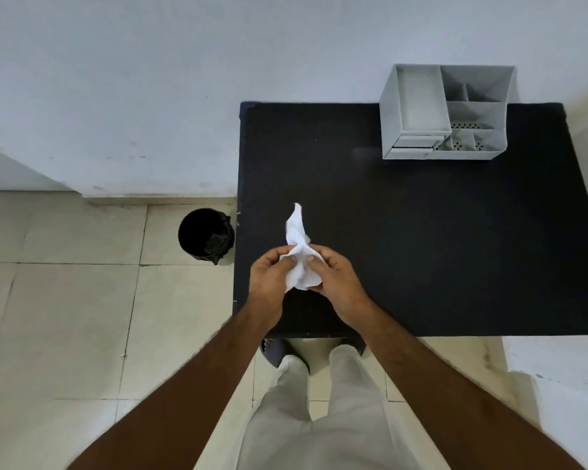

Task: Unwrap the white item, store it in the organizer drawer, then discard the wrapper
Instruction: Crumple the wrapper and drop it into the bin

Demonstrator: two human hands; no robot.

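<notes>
Both my hands hold a crumpled white wrapper [297, 252] above the near left part of the black table [421, 232]. My left hand [270, 276] pinches its left side and my right hand [333, 276] grips its right side. A loose twisted end of the wrapper sticks up and away from my fingers. Whatever is inside the wrapper is hidden. The grey organizer [445, 111] stands at the table's far right, with a small drawer [414, 143] at its front left bottom.
A black bin [205, 234] lined with a black bag stands on the tiled floor just left of the table. A pale wall runs behind the table. My legs and feet are below the near table edge.
</notes>
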